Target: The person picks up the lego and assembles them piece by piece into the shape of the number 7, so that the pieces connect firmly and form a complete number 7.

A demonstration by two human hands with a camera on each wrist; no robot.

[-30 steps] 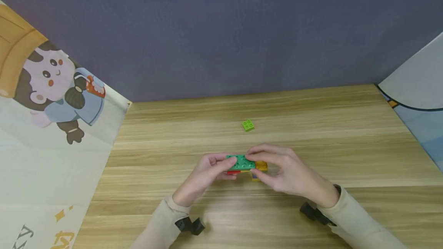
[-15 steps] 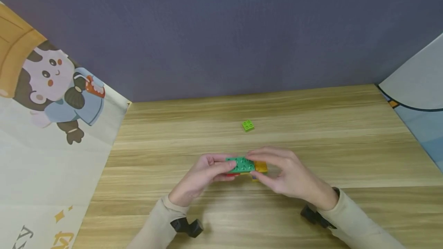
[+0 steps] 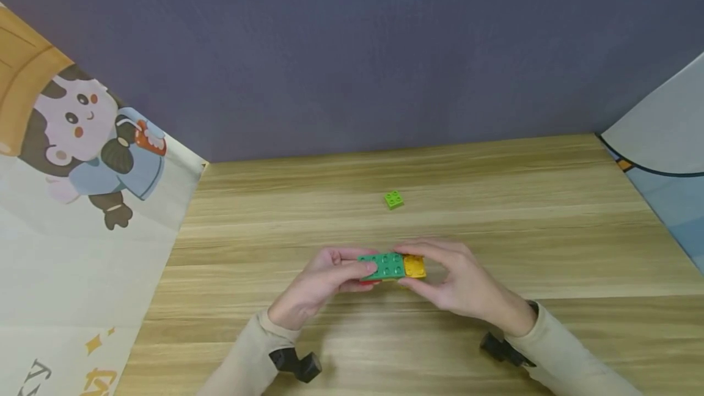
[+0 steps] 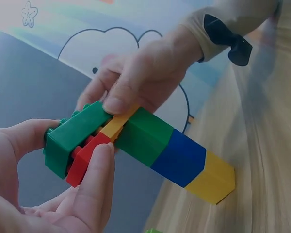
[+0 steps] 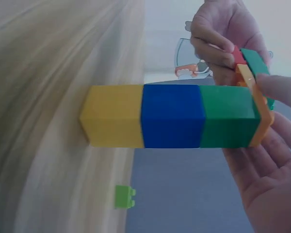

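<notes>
My left hand (image 3: 324, 277) pinches a long green building brick (image 3: 388, 266), thumb on its studs and fingers under a red brick (image 4: 87, 160). In the left wrist view, a gap with red studs shows between the green and red bricks. An orange flat brick (image 3: 415, 266) tops a column of a green brick (image 5: 229, 116), a blue brick (image 5: 172, 116) and a yellow brick (image 5: 114, 116), standing on the table. My right hand (image 3: 453, 274) grips the orange brick, thumb and fingers on opposite sides near the long green brick's end.
A small lime-green brick (image 3: 393, 200) lies on the wooden table (image 3: 275, 200) beyond the hands. A dark panel (image 3: 352, 54) rises behind the table, and a printed panel (image 3: 66, 274) borders the left side.
The long green brick has shifted slightly toward me, and more of the orange brick shows. Lower bricks once visible by my right thumb are now mostly hidden. Both hands keep their grips.
</notes>
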